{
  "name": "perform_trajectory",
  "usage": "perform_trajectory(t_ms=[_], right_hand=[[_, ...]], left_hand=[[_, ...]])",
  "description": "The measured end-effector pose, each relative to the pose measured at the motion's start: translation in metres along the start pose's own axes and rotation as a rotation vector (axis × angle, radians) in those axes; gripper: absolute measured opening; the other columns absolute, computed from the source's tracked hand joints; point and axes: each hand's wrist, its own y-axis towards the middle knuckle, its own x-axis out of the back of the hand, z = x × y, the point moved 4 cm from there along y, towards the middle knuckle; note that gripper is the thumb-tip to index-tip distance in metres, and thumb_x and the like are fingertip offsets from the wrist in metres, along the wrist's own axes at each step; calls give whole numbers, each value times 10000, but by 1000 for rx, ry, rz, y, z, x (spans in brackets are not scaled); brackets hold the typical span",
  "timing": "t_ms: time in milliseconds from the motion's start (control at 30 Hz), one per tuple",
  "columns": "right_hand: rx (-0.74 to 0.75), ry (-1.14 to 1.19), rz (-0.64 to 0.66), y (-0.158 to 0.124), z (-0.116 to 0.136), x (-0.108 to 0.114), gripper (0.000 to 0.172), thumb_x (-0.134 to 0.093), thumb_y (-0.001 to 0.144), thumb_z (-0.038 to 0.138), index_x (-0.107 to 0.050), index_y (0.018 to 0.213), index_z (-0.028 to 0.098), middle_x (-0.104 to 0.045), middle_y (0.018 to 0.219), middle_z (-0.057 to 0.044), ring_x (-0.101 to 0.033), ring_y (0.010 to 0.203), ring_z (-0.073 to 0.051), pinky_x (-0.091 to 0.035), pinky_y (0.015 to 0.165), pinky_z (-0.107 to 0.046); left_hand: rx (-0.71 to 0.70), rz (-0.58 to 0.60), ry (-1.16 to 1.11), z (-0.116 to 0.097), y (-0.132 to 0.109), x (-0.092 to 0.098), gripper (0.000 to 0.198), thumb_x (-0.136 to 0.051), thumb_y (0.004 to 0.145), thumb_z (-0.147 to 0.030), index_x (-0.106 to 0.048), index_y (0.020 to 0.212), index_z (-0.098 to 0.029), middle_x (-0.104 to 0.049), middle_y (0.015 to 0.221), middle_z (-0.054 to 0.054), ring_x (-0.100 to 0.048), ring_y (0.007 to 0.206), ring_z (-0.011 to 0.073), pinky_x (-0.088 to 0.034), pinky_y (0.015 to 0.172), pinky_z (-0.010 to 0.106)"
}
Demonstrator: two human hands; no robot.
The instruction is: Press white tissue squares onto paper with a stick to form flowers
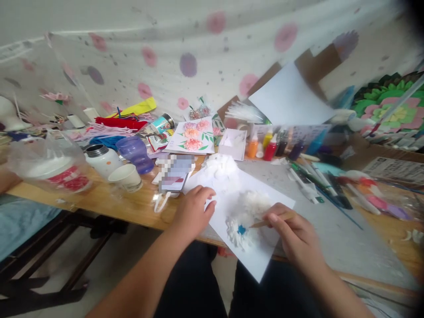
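Observation:
My right hand [294, 227] pinches a thin tan pointed stick [259, 224], its tip close to a blue patch [241, 229] in the middle of a white ruffled flower [236, 240]. Whether the tip touches the blue is too blurred to tell. Another white ruffled clump [253, 202] lies just behind, and a third white fluffy piece [220, 165] sits at the far end. All lie on a white sheet of paper [260, 265], which overhangs the table's front edge. Over the sheet's left edge, my left hand [195, 210] is loosely curved, fingers and thumb apart, holding nothing.
Left of the sheet are a phone [177, 172], a paper cup [126, 178], a white jar [102, 161] and a bagged tub [62, 172]. Paint bottles [270, 148] stand behind; pens [306, 181] lie right on a grey mat [351, 247]. A flower picture [192, 136] leans at the back.

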Motion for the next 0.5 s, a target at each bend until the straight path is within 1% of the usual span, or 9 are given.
perform_trajectory(t_ms=[67, 200, 300, 400, 500], right_hand=[[11, -39, -2, 1, 3, 1, 192, -541, 874, 145, -599, 708, 220, -652, 690, 6, -615, 629, -141, -468, 591, -296], [43, -111, 22, 2, 8, 0, 182, -510, 882, 137, -600, 742, 212, -634, 673, 3, -591, 615, -138, -447, 588, -300], [40, -89, 42, 2, 8, 0, 179, -490, 891, 132, -585, 766, 217, -623, 671, 5, -582, 631, -144, -443, 610, -315], [16, -52, 60, 3, 5, -1, 177, -481, 894, 128, -569, 770, 219, -614, 669, 9, -581, 637, -148, -439, 622, -324], [25, -33, 80, 5, 6, 0, 175, -493, 886, 120, -555, 756, 221, -607, 663, 14, -583, 626, -149, -433, 634, -336]], left_hand=[[34, 17, 33, 6, 23, -3, 191, -580, 820, -170, -618, 1007, -179, -632, 1006, 71, -609, 885, 219, -469, 761, 333], [99, -10, 73, 12, 68, -19, 261, -596, 811, -186, -600, 1072, -176, -642, 1047, 101, -587, 1020, 258, -447, 850, 359], [118, -22, 60, 15, 91, -28, 252, -584, 799, -140, -599, 1048, -179, -658, 996, 88, -604, 973, 243, -452, 825, 346], [129, -25, 14, 16, 98, -28, 227, -551, 790, -92, -610, 987, -186, -664, 878, 53, -618, 829, 209, -463, 727, 315], [148, -37, -69, 12, 87, -20, 189, -554, 809, -145, -616, 979, -201, -647, 825, 16, -597, 719, 161, -453, 643, 266]])
